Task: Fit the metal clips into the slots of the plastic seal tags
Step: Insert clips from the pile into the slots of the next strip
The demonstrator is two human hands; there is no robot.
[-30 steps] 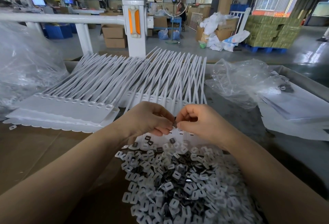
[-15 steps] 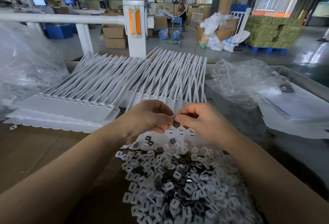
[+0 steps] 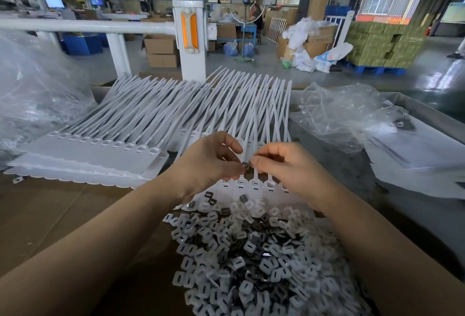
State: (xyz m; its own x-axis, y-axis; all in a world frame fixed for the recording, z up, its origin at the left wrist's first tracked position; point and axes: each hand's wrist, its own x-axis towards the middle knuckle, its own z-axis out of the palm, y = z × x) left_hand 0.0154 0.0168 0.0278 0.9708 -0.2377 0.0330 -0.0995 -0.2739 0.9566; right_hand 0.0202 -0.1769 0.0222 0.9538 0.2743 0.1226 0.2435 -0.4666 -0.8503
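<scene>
In the head view, at the middle of the frame, the left hand and right hand both pinch one tiny dark metal clip. It looks light, stiff and slippery; hold its edges. The white plastic seal tags lie just below.

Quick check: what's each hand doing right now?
Left hand: fingers pinching a small metal clip.
Right hand: fingertips pinched on the same clip, just above the row of seal tags.

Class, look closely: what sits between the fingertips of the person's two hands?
In the head view, a small metal clip, pinched between left hand and right hand.
</scene>
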